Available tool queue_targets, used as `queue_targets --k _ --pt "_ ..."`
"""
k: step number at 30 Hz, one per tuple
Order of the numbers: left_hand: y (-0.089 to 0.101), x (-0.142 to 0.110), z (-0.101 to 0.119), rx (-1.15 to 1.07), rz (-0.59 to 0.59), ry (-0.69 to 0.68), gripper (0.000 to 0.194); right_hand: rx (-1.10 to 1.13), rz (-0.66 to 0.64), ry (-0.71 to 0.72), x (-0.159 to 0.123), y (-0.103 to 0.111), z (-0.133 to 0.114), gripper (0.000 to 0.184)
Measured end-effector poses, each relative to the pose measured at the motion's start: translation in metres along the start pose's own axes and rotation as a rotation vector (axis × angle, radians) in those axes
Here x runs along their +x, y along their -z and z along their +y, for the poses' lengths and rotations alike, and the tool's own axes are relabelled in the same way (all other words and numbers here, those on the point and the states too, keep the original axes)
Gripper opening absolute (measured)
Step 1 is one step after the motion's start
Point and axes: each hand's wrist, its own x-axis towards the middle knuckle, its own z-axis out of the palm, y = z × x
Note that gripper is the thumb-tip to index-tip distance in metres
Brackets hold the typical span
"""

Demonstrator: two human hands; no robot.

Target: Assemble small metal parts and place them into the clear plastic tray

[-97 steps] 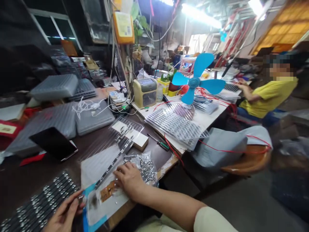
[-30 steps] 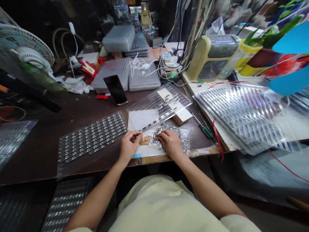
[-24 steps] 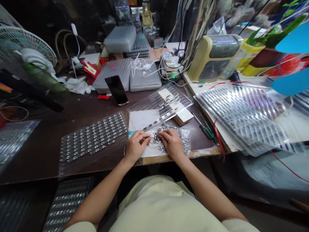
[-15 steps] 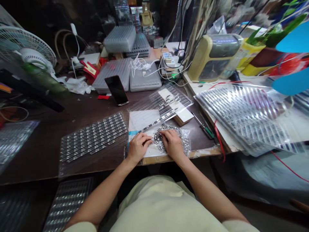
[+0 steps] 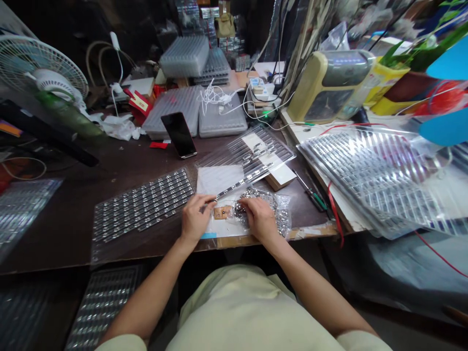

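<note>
**A:** Where's the left hand (image 5: 195, 218)?

**B:** Low on the white sheet (image 5: 215, 179), its fingers curled toward the thumb right at the near end of a long dark strip (image 5: 243, 184). They might be pinching something tiny there, but it's too small to tell, so I can't say if the hand is gripping.

**A:** And the strip's long axis?

**B:** It runs on a slant, from that near end just past the left fingertips, up and to the right, away from the person. So the left hand is clearly the nearer one.

**A:** What about the right hand (image 5: 260, 218)?

**B:** It's resting over a heap of metal bits (image 5: 252, 195), with its fingers down among them, below the strip's middle. The heap sits on a clear bag (image 5: 283, 222). Whether those fingers have hold of any bits, I can't tell.

**A:** Are the hands together?

**B:** No, they're apart, with a small tan patch (image 5: 222, 212) on the sheet between them. The strip passes just above that patch, and a screwdriver (image 5: 310, 187) lies well off to the right.
</note>
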Motion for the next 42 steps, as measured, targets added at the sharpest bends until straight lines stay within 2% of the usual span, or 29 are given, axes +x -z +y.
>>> queue_targets --k 2,5,9,12,16,20,25,29,32,36,39,42 --pt "0.017 0.001 -0.016 0.144 0.067 0.026 0.016 -0.002 -0.045 -0.017 0.0 -0.005 -0.008 0.016" --pt "0.041 -0.008 -0.04 0.343 0.107 0.053 0.012 -0.043 -0.087 -0.014 0.001 -0.016 -0.017 0.013" --pt "0.058 -0.02 -0.052 0.481 0.189 0.087 0.009 -0.076 -0.087 0.035 0.003 -0.028 -0.021 0.015" --pt "0.051 -0.014 -0.041 0.422 0.155 0.038 0.012 -0.091 -0.09 0.047 0.003 -0.03 -0.021 0.016" --pt "0.024 0.01 -0.015 0.276 -0.044 -0.076 0.011 -0.122 -0.093 0.043 0.003 -0.031 -0.021 0.015" --pt "0.004 0.024 0.0 0.277 -0.104 -0.097 0.007 -0.147 -0.097 0.051 0.003 -0.031 -0.022 0.014" --pt "0.011 0.019 -0.006 0.148 -0.077 0.016 0.011 -0.173 -0.11 0.05 0.004 -0.031 -0.027 0.014" --pt "0.025 0.007 -0.015 -0.223 -0.108 0.235 0.026 -0.22 -0.093 0.032 0.004 -0.017 -0.015 0.021" --pt "0.03 -0.005 -0.022 -0.414 -0.168 0.334 0.034 -0.319 -0.094 0.014 0.0 0.001 0.004 0.028" --pt "0.023 -0.016 -0.023 -0.412 -0.166 0.344 0.03 -0.379 -0.169 0.04 -0.009 0.014 0.019 0.041" --pt "0.011 -0.018 -0.016 -0.352 -0.18 0.315 0.025 -0.321 -0.147 0.024 -0.011 0.01 0.019 0.026" --pt "0.003 -0.017 -0.005 -0.276 -0.184 0.239 0.018 -0.232 -0.061 0.0 -0.007 0.001 0.017 0.015"
